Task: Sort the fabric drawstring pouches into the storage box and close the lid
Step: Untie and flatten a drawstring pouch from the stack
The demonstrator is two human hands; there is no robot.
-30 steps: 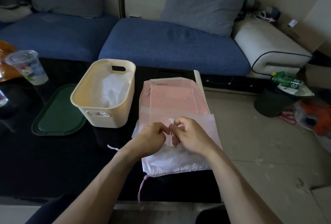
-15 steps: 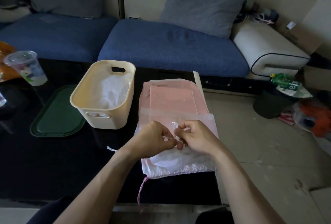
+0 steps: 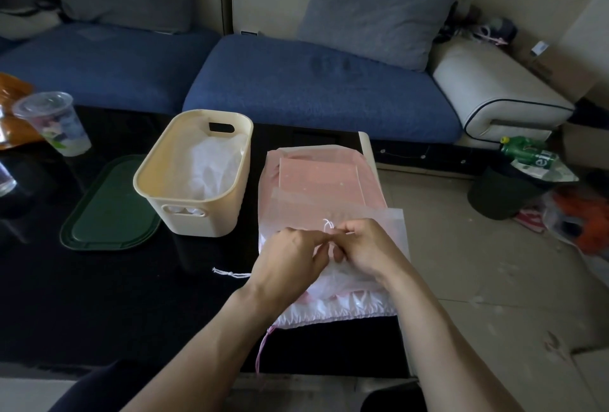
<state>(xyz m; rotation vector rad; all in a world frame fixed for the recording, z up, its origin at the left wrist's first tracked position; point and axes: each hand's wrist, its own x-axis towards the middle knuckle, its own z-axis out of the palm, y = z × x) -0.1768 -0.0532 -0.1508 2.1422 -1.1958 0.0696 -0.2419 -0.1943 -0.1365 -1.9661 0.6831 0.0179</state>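
1. We took the cream storage box (image 3: 194, 174) as the reference landmark; it stood uncovered on the black table (image 3: 82, 296).
2. Far left of the box, we recorded a clear plastic cup (image 3: 54, 123).
3. Immediately left of the box, and partly behind its lower corner, the dark green lid (image 3: 108, 210) lay flat on the table.
4. Inside the box, we observed one white pouch (image 3: 214, 171) already placed.
5. Right of the box, a stack of pink and translucent drawstring pouches (image 3: 316, 177) lay flat at the table's right edge.
6. Right of the box and nearer to us, the left hand (image 3: 290, 260) rested on the topmost white pouch (image 3: 346, 306), fingers curled and pinching a thin white cord (image 3: 328, 224).
7. Directly right of that hand, and touching it fingertip to fingertip, the right hand (image 3: 365, 246) pinched the same cord, its looped end standing up between the two hands.
8. A pink drawstring (image 3: 262, 349) trailed from the pouch's gathered edge over the table's near side.
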